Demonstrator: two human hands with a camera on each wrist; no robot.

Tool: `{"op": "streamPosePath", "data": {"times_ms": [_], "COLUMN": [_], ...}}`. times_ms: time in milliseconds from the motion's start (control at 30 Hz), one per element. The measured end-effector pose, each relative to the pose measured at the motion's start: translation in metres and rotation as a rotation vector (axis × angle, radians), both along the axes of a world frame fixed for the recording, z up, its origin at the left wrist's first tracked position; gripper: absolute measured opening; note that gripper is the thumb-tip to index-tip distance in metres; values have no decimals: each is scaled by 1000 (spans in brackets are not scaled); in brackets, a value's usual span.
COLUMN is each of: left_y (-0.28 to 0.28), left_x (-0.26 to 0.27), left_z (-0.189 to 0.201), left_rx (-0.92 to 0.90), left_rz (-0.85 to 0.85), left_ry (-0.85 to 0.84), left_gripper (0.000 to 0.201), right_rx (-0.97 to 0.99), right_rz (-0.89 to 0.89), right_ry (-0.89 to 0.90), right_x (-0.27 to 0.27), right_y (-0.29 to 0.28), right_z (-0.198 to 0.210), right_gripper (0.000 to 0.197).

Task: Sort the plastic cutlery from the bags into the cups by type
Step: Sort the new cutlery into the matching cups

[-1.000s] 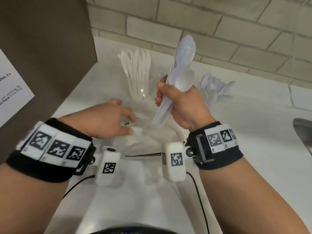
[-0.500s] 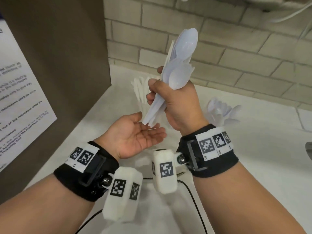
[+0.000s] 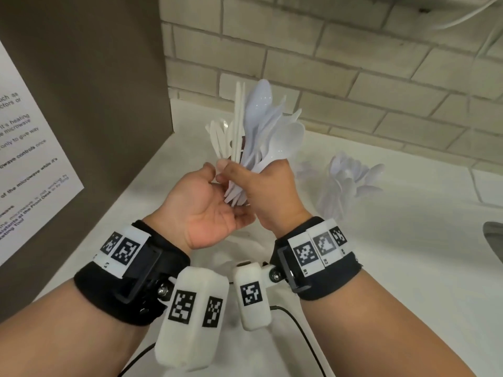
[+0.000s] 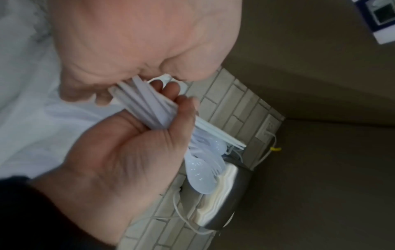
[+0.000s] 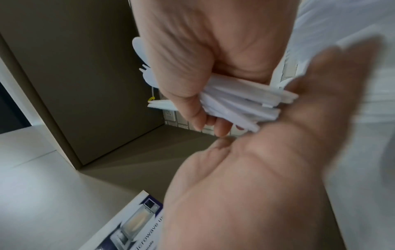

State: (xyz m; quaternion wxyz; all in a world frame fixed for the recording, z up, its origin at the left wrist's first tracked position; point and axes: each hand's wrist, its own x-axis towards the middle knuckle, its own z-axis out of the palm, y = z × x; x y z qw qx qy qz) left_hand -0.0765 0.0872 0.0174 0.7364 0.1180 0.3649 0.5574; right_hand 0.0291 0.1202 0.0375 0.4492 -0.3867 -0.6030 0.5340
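Observation:
My right hand (image 3: 246, 183) grips a mixed bundle of white plastic cutlery (image 3: 261, 131) upright above the counter, with spoon bowls, fork tines and knife edges fanning out on top. My left hand (image 3: 206, 210) lies palm up and relaxed just under it, and the handle ends (image 4: 149, 108) touch its palm. The right wrist view shows the same grip on the handles (image 5: 239, 103). Behind the hands stands a clear cup of knives (image 3: 217, 137). To the right stands a cup of spoons (image 3: 351, 180).
A brown panel with a paper notice (image 3: 27, 164) walls off the left side, and a brick wall (image 3: 353, 77) runs along the back. A metal sink edge (image 3: 495, 240) shows at far right. A black cable (image 3: 299, 319) lies on the white counter (image 3: 408, 254).
My left hand came up off the bag on the counter, turned palm up and moved under the bundle. My right hand raised the cutlery higher and brought its handle ends onto the left palm.

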Motion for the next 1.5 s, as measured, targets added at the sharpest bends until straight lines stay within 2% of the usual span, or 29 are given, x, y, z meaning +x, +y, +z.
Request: {"op": "streamPosePath", "data": {"times_ms": [67,200,300,367,467,533,633,733,867,1000,1067,1167,1300,1333,1367,1433,1500], "left_y": [-1,-4,-3,-3,-3,-5,-7,-6,-4,-3,-4,-5,-6,-7,-9,-13,-14], "left_x": [-6,-14,-14,-10,0,6,11,11,6,-3,-1,0,-11,-11,-9,0,7], "left_z": [-2,14,24,27,26,23,23,25,35,42,40,39,32,30,28,28,27], "left_rx": [52,301,483,569,582,562,553,545,530,521,504,519,601,590,568,499,423], "left_rz": [30,185,144,149,174,223,306,354,440,527,509,448,242,183,122,15,22], "left_ry": [125,361,492,564,782,847,873,880,819,677,618,570,498,526,573,683,749], "left_gripper": [77,64,108,118,99,82,53,34,32,29,28,40,98,105,100,71,52], "right_rx": [12,-44,-70,-97,-111,-104,-121,-102,-79,-167,-144,-126,-181,-189,-185,-155,-124], "right_rz": [9,126,267,370,439,442,452,442,396,401,339,245,143,136,137,159,178], "right_ry": [20,-8,-111,-210,-349,-457,-527,-493,-465,-408,-428,-463,-312,-272,-254,-268,-309], "right_x": [5,17,18,16,14,14,14,11,16,20,18,14,14,14,14,13,11], "right_y": [2,-2,-6,-7,-8,-10,-11,-13,-13,-22,-25,-26,-21,-19,-17,-17,-19], "right_z": [2,8,2,-2,-5,-5,-5,-5,-13,-20,-25,-30,-26,-23,-20,-17,-18], "right_gripper": [14,5,10,4,13,19,30,37,31,17,26,33,38,37,35,26,18]}}
